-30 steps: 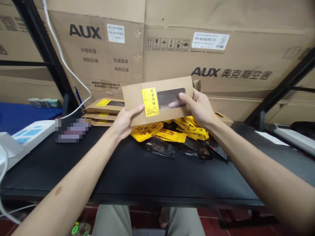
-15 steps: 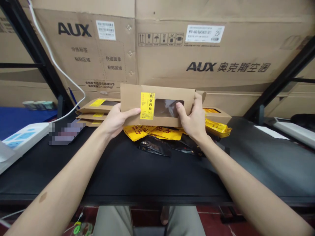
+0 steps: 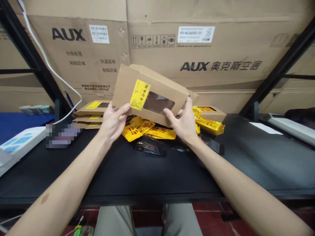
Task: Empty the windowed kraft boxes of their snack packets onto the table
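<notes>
Between my two hands a brown cardboard box (image 3: 125, 85) with a yellow label and a clear window is held up, tilted down to the right. My left hand (image 3: 114, 119) grips its lower left edge, thumb on the front. At the right end, my right hand (image 3: 183, 123) is closed on it, thumb below the window. Under the box lie several yellow packets (image 3: 161, 132) and a black packet (image 3: 150, 146) on the black table (image 3: 147, 177). Behind my right hand sits another cardboard box (image 3: 216, 113) with yellow packets inside and in front.
Several flat window boxes (image 3: 86, 113) are stacked at the left. A white power strip (image 3: 22, 141) and a blurred-out object (image 3: 64, 135) lie nearer the left edge. Large AUX cartons (image 3: 157, 59) form the back wall. A white paper (image 3: 265, 128) rests at right.
The held box has gone from nearly level to tilted, its left end raised and its top side now showing. Both hands keep hold of it. The view has shifted slightly.
</notes>
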Tool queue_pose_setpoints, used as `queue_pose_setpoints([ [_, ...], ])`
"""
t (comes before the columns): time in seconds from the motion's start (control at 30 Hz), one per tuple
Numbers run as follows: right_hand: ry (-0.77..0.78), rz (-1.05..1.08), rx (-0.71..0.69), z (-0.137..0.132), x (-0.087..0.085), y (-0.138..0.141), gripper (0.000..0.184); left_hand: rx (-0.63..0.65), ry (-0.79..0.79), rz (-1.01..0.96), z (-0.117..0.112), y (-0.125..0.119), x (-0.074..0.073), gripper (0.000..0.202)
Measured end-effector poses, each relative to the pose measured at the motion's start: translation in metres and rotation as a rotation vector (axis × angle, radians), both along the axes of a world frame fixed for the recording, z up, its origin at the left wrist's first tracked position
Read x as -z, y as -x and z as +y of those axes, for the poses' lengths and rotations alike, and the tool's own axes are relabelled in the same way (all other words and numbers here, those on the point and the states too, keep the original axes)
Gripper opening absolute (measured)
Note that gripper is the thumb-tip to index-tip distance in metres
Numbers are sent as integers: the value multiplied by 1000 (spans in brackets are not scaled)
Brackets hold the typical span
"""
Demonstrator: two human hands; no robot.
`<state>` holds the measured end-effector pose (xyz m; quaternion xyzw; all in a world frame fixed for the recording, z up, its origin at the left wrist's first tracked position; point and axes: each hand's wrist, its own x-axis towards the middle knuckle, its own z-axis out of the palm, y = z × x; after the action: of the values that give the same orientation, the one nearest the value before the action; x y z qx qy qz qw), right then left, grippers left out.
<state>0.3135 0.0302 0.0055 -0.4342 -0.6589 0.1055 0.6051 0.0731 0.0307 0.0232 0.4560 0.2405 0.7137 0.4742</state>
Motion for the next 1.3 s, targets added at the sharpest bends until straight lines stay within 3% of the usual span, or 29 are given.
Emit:
queue_pose_setpoints([
  [0.13, -103, -26, 29, 4, 4, 3, 89, 28, 58, -93, -2, -1, -3, 26],
  [0.27, -123, -49, 12, 6, 5, 4, 85, 113, 71, -67, -10, -4, -6, 8],
  [0.5, -70, -20, -47, 2, 6, 6, 84, 107, 113, 84, -16, -13, -1, 35],
  [0.73, 115, 103, -171, -6, -1, 7, 75, 52, 122, 43, -14, -12, -3, 39],
  [0.83, 104, 142, -161, -4, -2, 4, 78, -1, 152, 2, -12, -11, -5, 34],
  [1.0, -36, 83, -16, 0, -3, -4, 72, -130, 176, -64, -10, -7, -11, 24],
  [1.17, -136, -61, 71, -3, -5, -6, 54, -458, 65, -24, 5, 16, -15, 19],
  [1.3, -142, -132, 78, -6, -7, -4, 44, -653, 89, 50, 28, 50, -12, 35],
])
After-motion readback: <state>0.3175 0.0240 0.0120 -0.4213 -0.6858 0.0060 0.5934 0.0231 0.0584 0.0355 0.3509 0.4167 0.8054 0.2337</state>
